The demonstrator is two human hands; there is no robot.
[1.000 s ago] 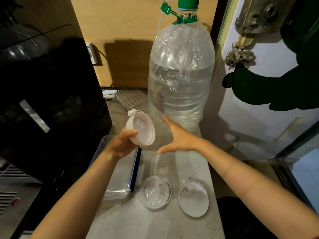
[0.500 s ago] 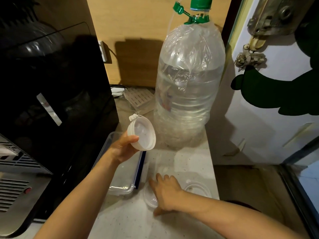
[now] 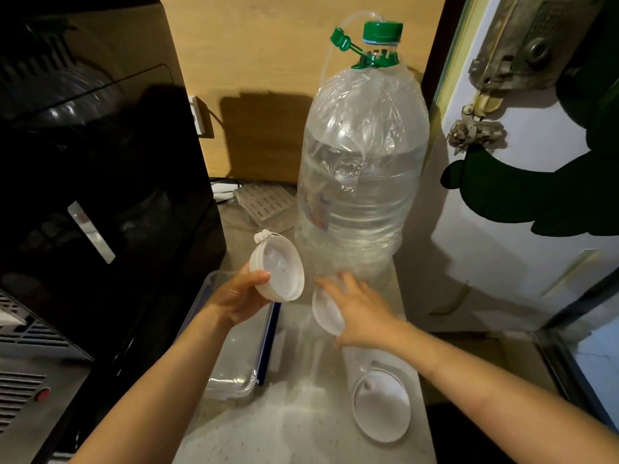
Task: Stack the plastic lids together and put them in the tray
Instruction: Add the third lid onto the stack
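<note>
My left hand point(image 3: 238, 298) holds a white round plastic lid point(image 3: 279, 267) tilted up, above the far end of the clear tray point(image 3: 239, 380), whose right edge is blue. My right hand point(image 3: 363, 313) grips a second, clear lid point(image 3: 326, 311) lifted off the counter, just right of and below the first lid; the two lids are apart. A third round lid point(image 3: 382, 405) lies flat on the counter at the lower right.
A big water bottle point(image 3: 363, 182) with a green cap stands right behind the hands. A black appliance point(image 3: 100, 195) walls off the left side. The pale counter point(image 3: 301, 426) ends at a white door point(image 3: 522, 209) on the right.
My right hand went down to the counter, picked up the clear lid and raised it toward the lid in my left hand. My left hand stayed nearly still.
</note>
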